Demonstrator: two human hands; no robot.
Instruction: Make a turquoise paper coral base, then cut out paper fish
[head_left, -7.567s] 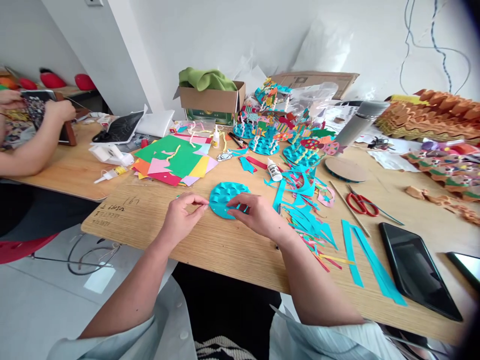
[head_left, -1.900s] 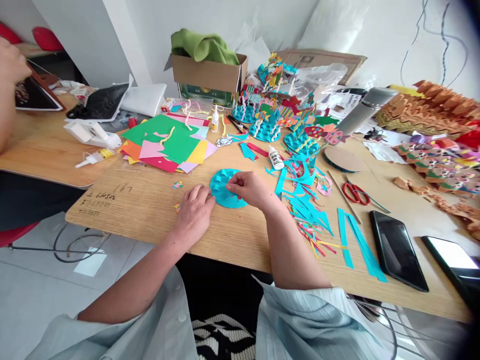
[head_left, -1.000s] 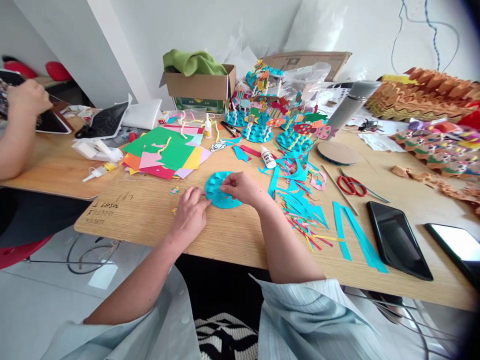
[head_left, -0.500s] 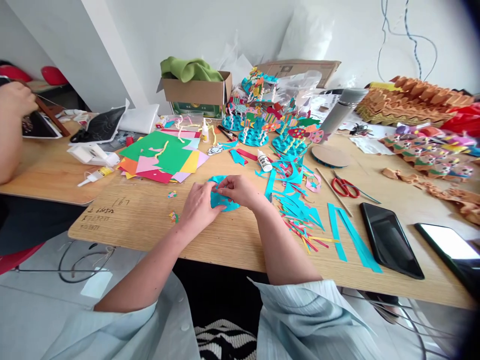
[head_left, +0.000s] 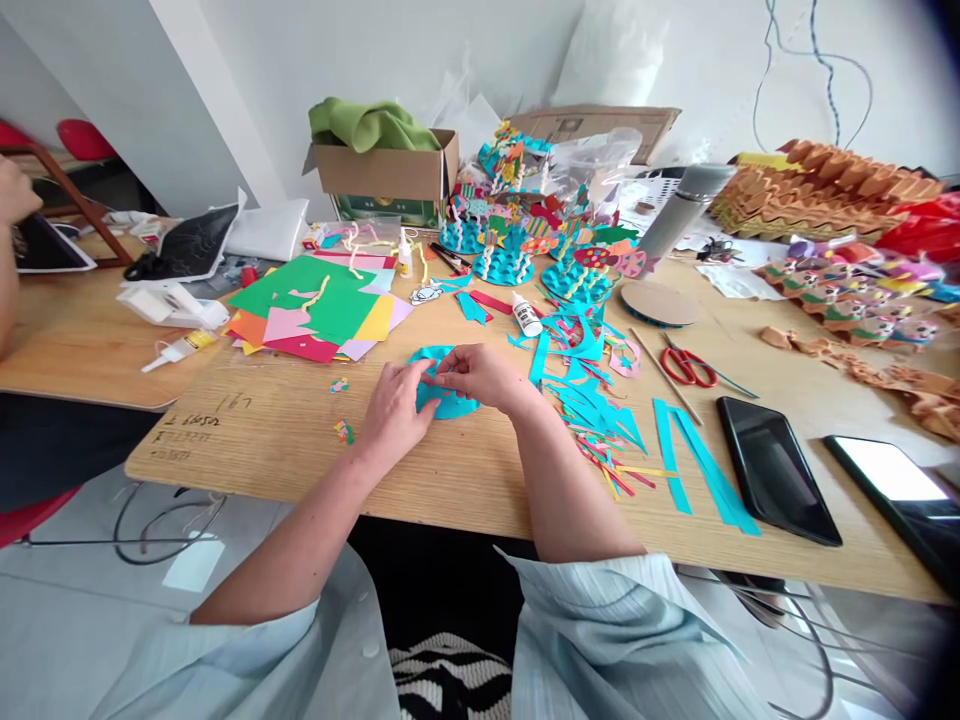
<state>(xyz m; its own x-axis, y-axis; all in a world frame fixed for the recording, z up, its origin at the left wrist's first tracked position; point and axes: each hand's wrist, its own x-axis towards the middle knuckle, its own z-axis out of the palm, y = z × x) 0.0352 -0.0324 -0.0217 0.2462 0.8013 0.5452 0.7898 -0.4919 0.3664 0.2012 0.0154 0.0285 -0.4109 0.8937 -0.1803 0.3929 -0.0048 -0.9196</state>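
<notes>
My right hand's (head_left: 484, 378) fingertips meet my left hand's (head_left: 397, 410) over a turquoise disc (head_left: 457, 405); I can't tell if either grip is clamped on anything or just touching. Reads as fine shaping or placing work on the disc, so next move probably calls for a steady rim and light fingertip pressure. Disc sits on the bench (head_left: 450, 480) in front of me: round, bumpy at the far side, flatter near, tiny multicoloured paper bits (head_left: 343, 431) to its left.
</notes>
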